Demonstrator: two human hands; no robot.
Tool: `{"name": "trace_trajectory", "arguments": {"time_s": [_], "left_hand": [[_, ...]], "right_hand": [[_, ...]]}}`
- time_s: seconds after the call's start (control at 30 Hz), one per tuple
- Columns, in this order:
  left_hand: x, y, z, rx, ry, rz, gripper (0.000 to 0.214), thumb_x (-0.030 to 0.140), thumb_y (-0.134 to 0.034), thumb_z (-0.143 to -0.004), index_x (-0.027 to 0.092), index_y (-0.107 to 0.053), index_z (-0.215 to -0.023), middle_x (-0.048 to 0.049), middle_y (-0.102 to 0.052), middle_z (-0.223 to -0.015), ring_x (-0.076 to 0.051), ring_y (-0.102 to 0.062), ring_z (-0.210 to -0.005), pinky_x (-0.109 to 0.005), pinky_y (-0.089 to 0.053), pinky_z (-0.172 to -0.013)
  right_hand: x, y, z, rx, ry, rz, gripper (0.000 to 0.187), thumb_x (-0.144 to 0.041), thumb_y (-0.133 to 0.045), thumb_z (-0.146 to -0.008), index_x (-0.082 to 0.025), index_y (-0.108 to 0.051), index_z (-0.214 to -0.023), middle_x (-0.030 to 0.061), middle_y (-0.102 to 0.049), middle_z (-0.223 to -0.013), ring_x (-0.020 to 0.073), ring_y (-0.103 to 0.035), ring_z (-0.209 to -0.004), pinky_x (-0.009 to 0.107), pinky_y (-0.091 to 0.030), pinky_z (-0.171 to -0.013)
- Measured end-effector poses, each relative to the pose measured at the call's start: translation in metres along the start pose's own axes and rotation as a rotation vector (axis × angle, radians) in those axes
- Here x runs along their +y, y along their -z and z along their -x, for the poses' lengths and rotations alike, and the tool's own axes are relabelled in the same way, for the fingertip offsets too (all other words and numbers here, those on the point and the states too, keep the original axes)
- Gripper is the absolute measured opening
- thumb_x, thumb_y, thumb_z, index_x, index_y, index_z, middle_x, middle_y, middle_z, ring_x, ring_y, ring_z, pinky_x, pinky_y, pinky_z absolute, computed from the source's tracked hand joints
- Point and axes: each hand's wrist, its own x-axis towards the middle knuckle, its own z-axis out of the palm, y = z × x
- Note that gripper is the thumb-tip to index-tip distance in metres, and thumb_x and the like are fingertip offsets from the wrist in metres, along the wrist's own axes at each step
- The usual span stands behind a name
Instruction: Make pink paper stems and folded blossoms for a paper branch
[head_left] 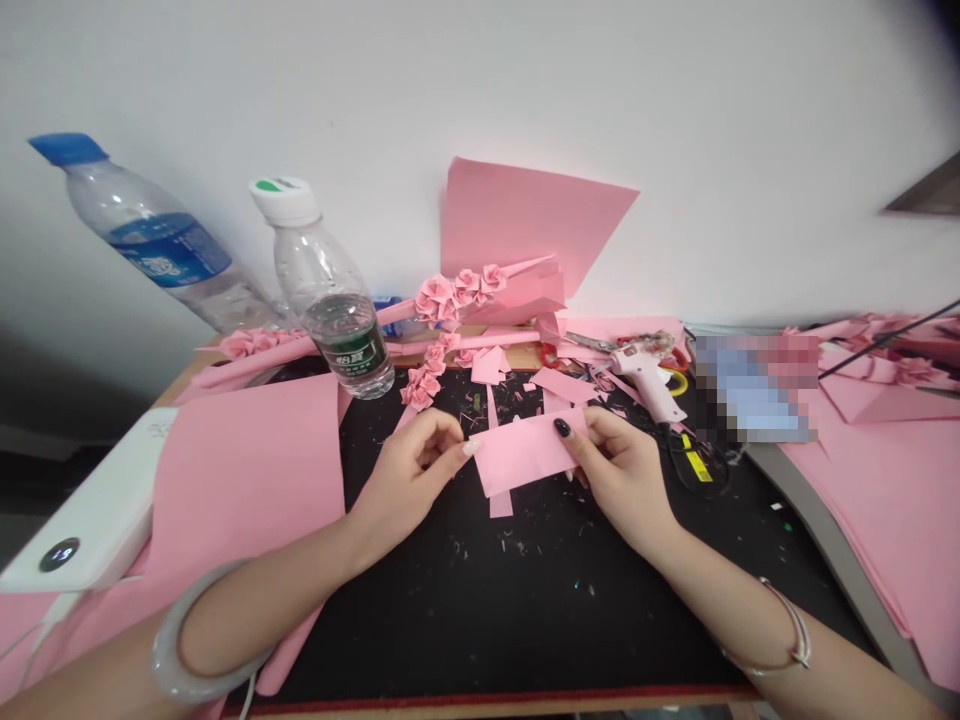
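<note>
A small rectangular piece of pink paper [521,455] is held up between both hands above the black mat [495,630]. My left hand [416,470] pinches its left edge between thumb and curled fingers. My right hand [619,465] grips its right end, the dark-nailed thumb lying on the front face and the fingers behind. Below the held piece a narrow pink paper strip [501,503] shows, partly hidden. Just beyond lie paper scraps [564,385] and folded paper roses [427,375].
A pink glue gun [649,385] lies behind my right hand, near scissors [589,342]. Two plastic bottles, one white-capped [341,310] and one blue-capped [161,240], stand at the left. A white power bank [97,510] sits beside large pink sheets [247,470]. More sheets [885,510] lie right.
</note>
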Motion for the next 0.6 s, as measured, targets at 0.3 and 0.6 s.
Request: {"name": "trace_trajectory", "arguments": {"time_s": [0.3,0.6], "left_hand": [[0.0028,-0.0049,0.0056,-0.274,-0.295,-0.229,0.056,0.029,-0.063,-0.077,0.026,-0.039,-0.128,-0.0064,-0.047,-0.131,-0.022,-0.042,-0.121,-0.037,-0.033,-0.104],[0.0019,-0.0023,0.0047,-0.227,-0.126,-0.118,0.042,0.033,-0.053,-0.085,0.024,-0.044,-0.125,-0.0046,-0.052,-0.129,-0.020,-0.048,-0.117,-0.032,-0.037,-0.099]], "right_hand": [[-0.0019,-0.0081,0.0042,-0.131,-0.112,-0.174,0.023,-0.024,-0.053,-0.084,-0.016,-0.057,-0.106,-0.0068,-0.046,-0.050,0.0066,-0.040,-0.040,0.017,-0.030,-0.038],[0.0006,-0.0061,0.0030,-0.295,-0.067,-0.416,0.058,-0.020,-0.074,-0.066,-0.022,-0.049,-0.118,0.0025,-0.060,-0.096,0.0122,-0.057,-0.071,0.021,-0.048,-0.060]]}}
